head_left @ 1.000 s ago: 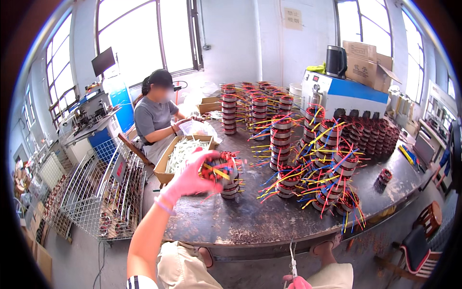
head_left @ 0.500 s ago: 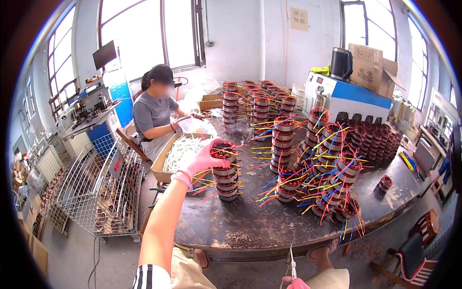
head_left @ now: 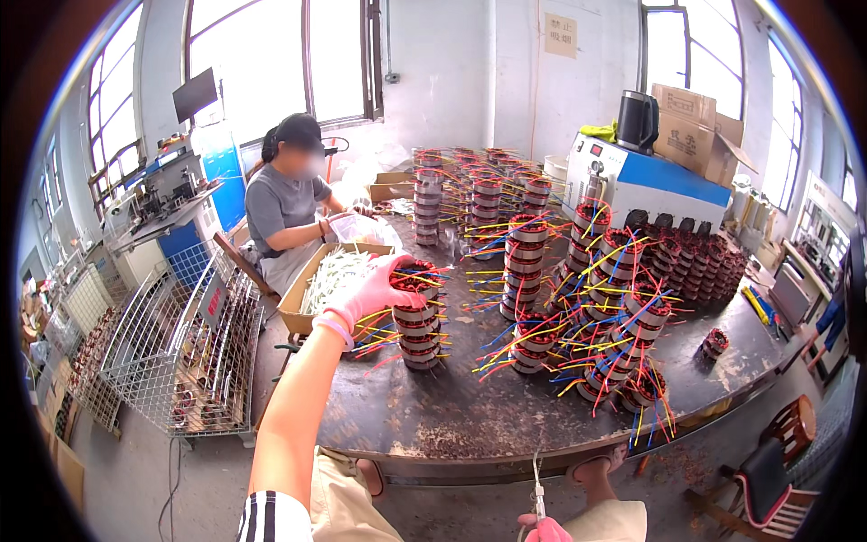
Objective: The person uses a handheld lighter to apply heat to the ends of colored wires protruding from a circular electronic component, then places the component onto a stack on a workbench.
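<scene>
My left hand [head_left: 373, 298], in a pink glove, reaches far forward with its fingers curled round the top motor stator [head_left: 417, 280] of a short stack. Below that ring, the stack of stators [head_left: 420, 341] stands upright on the table, red, yellow and blue wires sticking out of its sides. Low in the picture, partly cut off by the edge, my pink-gloved right hand [head_left: 546, 531] is closed on a slim white tool [head_left: 539, 497] with a thin pointed tip. That tool points up toward the table's front edge; its exact kind is unclear.
Several taller stator stacks [head_left: 524, 266] stand to the right, wires jutting out. One stator [head_left: 714, 343] sits alone farther right. A cardboard box [head_left: 298, 305] of white sleeves is at left, a co-worker [head_left: 289, 199] behind it. A blue-white machine [head_left: 664, 181] occupies the far side.
The view has shifted slightly, moving the table contents a little left and up. My left hand stays on the same stator; more of my right hand and its tool shows.
</scene>
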A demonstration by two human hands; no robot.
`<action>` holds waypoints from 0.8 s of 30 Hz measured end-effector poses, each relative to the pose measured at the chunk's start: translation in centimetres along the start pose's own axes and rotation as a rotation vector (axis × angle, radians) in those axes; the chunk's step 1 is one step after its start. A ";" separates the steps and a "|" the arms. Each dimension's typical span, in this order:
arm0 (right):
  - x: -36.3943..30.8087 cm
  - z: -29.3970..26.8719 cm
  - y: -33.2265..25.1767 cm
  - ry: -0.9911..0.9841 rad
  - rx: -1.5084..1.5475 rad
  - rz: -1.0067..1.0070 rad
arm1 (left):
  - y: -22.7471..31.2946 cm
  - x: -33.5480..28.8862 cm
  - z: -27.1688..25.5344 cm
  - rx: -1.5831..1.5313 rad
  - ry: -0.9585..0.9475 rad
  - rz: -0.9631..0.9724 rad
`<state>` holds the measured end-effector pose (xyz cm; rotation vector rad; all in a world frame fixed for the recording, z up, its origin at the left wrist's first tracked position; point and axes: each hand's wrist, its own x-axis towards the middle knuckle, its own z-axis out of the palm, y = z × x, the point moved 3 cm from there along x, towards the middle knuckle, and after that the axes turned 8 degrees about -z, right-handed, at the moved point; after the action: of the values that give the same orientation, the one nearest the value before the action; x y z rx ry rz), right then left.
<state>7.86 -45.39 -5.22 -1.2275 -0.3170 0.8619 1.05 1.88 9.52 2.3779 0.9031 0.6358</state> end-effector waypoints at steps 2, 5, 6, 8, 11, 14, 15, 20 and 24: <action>-0.1 -0.1 -0.1 0.006 -0.002 -0.010 | 0.8 0.1 -0.4 -0.018 -0.113 0.026; -0.2 -0.1 0.1 -0.010 -0.006 -0.026 | -0.7 0.3 -0.4 0.060 -0.053 0.084; -0.3 0.0 0.1 -0.020 -0.007 -0.029 | -0.9 0.2 -0.5 0.066 -0.059 0.080; -0.3 0.0 0.2 -0.024 0.000 -0.022 | -1.0 0.0 -0.7 0.076 -0.069 0.075; -0.5 -0.1 0.2 -0.016 -0.004 -0.043 | 0.3 -0.2 -0.8 0.142 -0.136 0.059; -0.8 0.3 -0.3 -0.020 -0.005 -0.069 | -2.1 -0.1 -2.4 0.225 0.021 0.202; -0.9 0.1 -0.5 0.006 -0.015 -0.072 | -1.4 -1.0 -2.1 0.158 0.149 0.225; -0.3 -1.2 0.0 0.018 -0.034 -0.086 | 5.2 -7.4 2.5 -0.130 0.223 0.471; 0.1 -2.1 0.0 0.056 -0.017 -0.065 | 9.3 -8.3 12.4 -0.015 -0.020 0.506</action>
<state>9.20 -46.76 -5.96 -1.2485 -0.3182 0.7692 6.99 -13.62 3.77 2.6060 0.2751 0.7974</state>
